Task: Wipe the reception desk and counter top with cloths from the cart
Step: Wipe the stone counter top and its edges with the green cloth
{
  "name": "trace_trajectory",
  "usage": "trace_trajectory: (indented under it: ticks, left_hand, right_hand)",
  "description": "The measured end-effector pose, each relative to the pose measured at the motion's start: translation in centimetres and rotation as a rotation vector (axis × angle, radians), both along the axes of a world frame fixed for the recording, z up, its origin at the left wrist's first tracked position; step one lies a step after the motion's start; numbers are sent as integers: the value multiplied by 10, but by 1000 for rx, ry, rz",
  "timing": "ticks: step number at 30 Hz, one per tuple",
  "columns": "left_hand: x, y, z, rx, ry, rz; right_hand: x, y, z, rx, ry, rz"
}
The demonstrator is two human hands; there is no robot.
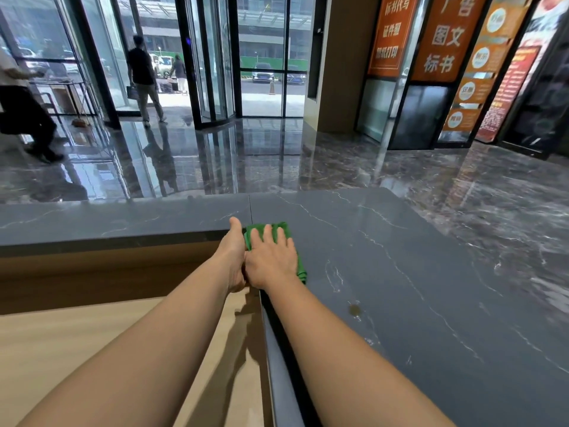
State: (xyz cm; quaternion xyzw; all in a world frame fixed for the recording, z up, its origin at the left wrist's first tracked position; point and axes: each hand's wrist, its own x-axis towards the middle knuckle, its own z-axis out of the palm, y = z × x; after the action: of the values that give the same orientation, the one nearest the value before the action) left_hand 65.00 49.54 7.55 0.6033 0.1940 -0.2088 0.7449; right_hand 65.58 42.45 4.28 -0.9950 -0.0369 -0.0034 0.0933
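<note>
I couldn't make out my left hand's [235, 257] fingers, hidden at the green cloth's [284, 228] nine o'clock, while my right hand's [271, 260] straight fingers [268, 234] pressed it onto the bench [400, 272].

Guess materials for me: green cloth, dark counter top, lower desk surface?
Green cloth: probably microfibre or terry, going by its matte, fuzzy nap and soft folded edge.
Counter top: polished stone or a stone-look slab. It is dark grey with white veins, glossy reflections and a seam between slabs.
Lower desk surface: pale wood or wood-look laminate with an even beige tone and soft sheen; can't tell which.
</note>
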Motion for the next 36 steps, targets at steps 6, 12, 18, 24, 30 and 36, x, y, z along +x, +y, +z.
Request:
trace_trajectory:
  ticks: [6,12,18,24,30,36]
  left_hand:
    - [-10,-2,1,13,-23,143]
    - [-25,-3,5,6,3,150]
    - [-45,2,-2,-48,43,129]
    - [-70,5,-5,-81,48,149]
    - [-88,1,0,-75,27,166]
    - [-104,-6,4,13,30,150]
  right_hand:
    - [-1,-62,6,-25,45,211]
    - [-4,-154,7,-38,59,23]
    - [-14,-209,9,-20,89,-201]
    - [-27,-124,6,-12,57,-342]
    - [-76,-17,5,17,5,-82]
    - [-85,-34,6,-6,36,209]
